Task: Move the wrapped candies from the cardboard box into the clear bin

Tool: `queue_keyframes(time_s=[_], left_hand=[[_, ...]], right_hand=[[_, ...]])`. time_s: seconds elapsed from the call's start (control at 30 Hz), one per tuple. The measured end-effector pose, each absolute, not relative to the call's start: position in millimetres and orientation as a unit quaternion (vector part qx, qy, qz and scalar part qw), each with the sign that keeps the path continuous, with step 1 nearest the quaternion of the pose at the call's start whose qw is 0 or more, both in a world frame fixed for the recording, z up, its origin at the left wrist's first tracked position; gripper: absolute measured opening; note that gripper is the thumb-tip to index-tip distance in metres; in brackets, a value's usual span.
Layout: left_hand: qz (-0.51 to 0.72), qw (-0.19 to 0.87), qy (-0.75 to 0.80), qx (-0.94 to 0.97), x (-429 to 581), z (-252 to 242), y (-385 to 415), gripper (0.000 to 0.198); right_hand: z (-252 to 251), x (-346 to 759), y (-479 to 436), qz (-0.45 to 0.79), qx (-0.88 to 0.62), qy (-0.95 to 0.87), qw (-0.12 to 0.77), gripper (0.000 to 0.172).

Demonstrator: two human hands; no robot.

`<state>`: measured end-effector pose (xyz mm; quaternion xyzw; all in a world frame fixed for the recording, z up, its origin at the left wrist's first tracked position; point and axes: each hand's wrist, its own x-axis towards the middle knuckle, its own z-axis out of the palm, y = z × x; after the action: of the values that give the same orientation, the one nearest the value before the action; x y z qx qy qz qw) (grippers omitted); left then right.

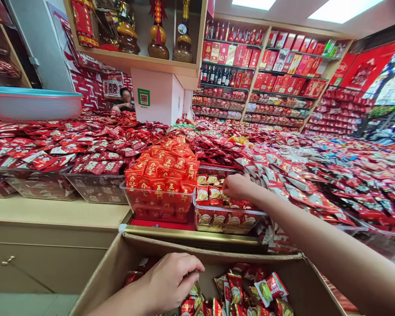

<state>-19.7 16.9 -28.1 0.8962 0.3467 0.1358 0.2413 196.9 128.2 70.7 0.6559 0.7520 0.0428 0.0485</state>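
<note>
l hand point(169, 281) curled shut round snack packets point(243, 289) in a cardboard box point(102, 281). r hand point(238, 186), fingers bunched, pinches yellow packets point(213, 193) in a clear tray point(230, 210).

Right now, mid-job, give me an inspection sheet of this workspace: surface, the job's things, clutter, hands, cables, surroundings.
Surface: beige shop counter, with clear bins of red packets along it.
Job's things: open brown cardboard box holding loose red-and-gold snack packets; clear plastic tray partly filled with similar packets.
Clutter: clear bin of orange-red packets beside the tray; blue-rimmed plastic basin.
Grippers: left hand curled shut among the box's packets, what it grips hidden; right hand fingertips down in the tray, grip unclear.
Cables: nothing seen.
Surroundings: wall shelves of red boxes and bottles; a seated person behind the display.
</note>
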Motion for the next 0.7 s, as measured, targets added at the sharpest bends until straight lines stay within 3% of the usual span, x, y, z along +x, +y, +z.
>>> queue_keyframes(time_s=[0.47, 0.7], left_hand=[[0.121, 0.24, 0.327, 0.906, -18.8, -31.1, 17.7, 0.022], [0.11, 0.242, 0.334, 0.904, -19.0, -29.2, 19.6, 0.022]], right_hand=[[93.3, 208.7, 108.0, 0.033, 0.656, 0.752, 0.06, 0.034], [87.1, 218.8, 94.4, 0.039, 0.645, 0.763, 0.004, 0.021]])
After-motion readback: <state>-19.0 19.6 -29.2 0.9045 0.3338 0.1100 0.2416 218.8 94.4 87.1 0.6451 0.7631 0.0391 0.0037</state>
